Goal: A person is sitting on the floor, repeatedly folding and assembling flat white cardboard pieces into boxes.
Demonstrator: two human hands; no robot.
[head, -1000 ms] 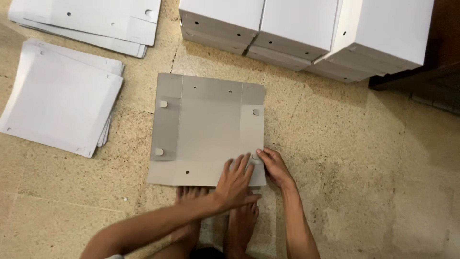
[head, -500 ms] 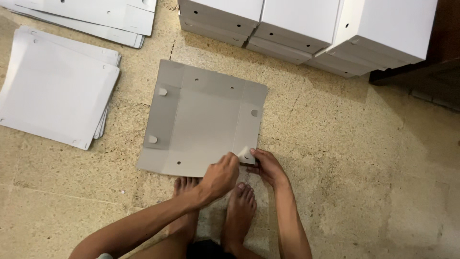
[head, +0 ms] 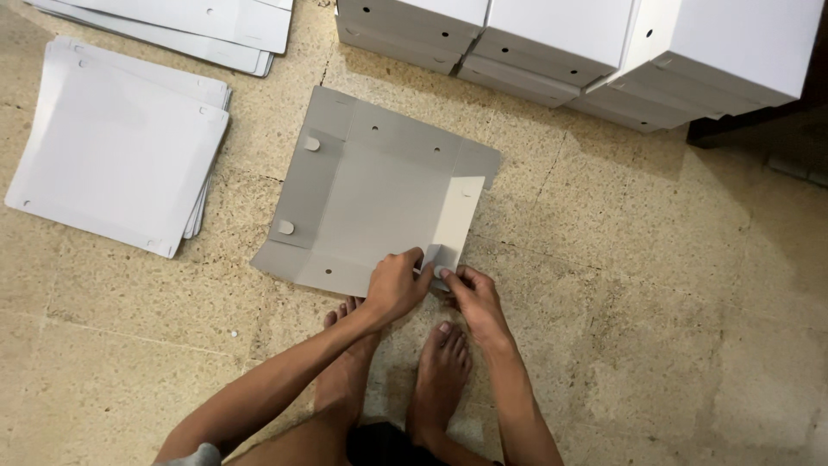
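we crouch over the flat grey cardboard blank (head: pixel 371 203) on the floor (head: pixel 647 285). our left hand (head: pixel 395 285) and right hand (head: pixel 470 298) pinch its small corner tab (head: pixel 431 257); we judge the raised side flap (head: pixel 457 220) needs a firm, square crease.

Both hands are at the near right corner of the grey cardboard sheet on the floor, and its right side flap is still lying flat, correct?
Not quite. The head view shows the right side flap folded up off the floor, not flat. The rest holds: the left hand and right hand are both at the near right corner of the grey cardboard sheet on the floor.
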